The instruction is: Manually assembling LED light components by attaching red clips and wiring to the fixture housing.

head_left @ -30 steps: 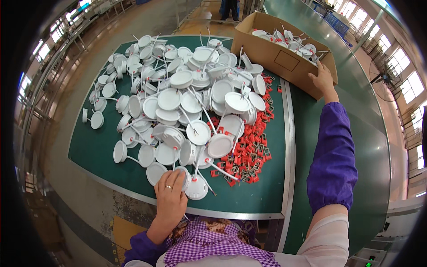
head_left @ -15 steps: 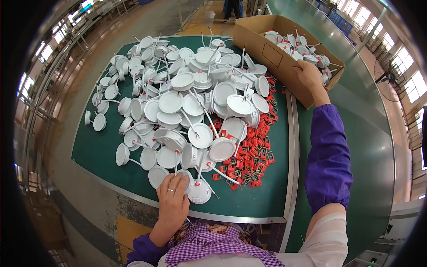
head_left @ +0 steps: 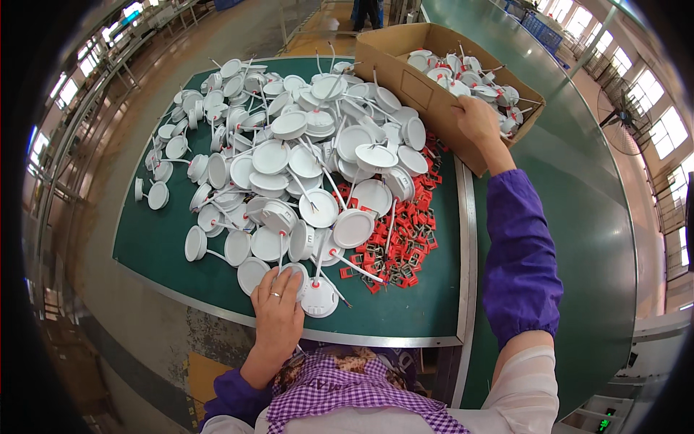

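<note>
Green covers the counter (head_left: 173, 253) I look down on, its long axis running left to right. Across most of it lies a heap of round white lamp discs (head_left: 289, 166), each a shallow plastic dish with a thin white wire tipped in red; they face every way, some flat, some tilted on edge. At the far right, a brown cardboard box (head_left: 405, 72) sits slantwise, its long axis running from far left to near right, its open top showing more of the same discs. Small red clips (head_left: 405, 239) are strewn at the heap's right side. My right hand (head_left: 478, 119) is curled over the box's near wall, fingers closed on the cardboard edge. My left hand (head_left: 278, 307) lies flat and spread at the near edge, resting on one white disc (head_left: 318, 298), whose wire points away toward the heap.
</note>
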Demonstrator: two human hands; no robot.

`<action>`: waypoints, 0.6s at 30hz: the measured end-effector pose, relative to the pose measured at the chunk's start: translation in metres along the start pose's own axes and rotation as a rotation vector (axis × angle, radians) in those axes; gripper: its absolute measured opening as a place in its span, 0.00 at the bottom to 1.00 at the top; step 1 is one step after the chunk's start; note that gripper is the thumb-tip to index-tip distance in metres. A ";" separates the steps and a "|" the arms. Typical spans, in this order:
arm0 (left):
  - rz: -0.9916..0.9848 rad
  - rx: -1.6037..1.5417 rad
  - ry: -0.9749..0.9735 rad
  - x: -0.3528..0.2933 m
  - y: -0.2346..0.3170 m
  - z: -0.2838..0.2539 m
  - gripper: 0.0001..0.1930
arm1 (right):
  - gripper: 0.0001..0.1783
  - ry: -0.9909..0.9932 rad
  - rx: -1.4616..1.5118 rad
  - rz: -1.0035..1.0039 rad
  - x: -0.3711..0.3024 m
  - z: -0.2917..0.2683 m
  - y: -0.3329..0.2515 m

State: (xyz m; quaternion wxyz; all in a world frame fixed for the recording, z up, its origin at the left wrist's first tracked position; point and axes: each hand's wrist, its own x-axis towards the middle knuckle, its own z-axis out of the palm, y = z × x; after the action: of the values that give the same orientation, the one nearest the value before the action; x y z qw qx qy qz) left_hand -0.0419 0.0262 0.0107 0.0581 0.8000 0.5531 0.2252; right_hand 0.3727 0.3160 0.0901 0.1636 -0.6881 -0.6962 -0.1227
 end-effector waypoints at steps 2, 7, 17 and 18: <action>-0.003 -0.001 -0.014 0.003 0.001 0.001 0.26 | 0.12 0.037 0.032 -0.004 0.006 0.007 -0.007; 0.001 0.022 0.003 0.001 -0.001 0.006 0.25 | 0.11 0.043 0.008 0.000 0.001 0.003 -0.013; -0.033 -0.097 0.113 0.002 -0.005 -0.012 0.23 | 0.18 0.604 0.176 -0.241 -0.025 -0.013 -0.028; -0.054 -0.120 0.111 -0.001 -0.008 -0.014 0.23 | 0.20 0.603 0.416 -0.209 -0.039 -0.023 -0.048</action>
State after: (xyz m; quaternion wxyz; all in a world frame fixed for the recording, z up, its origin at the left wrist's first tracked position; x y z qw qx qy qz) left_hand -0.0555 0.0259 0.0199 0.0814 0.7660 0.5625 0.3003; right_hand 0.3257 0.2697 0.0977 0.4839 -0.4983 -0.6934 -0.1918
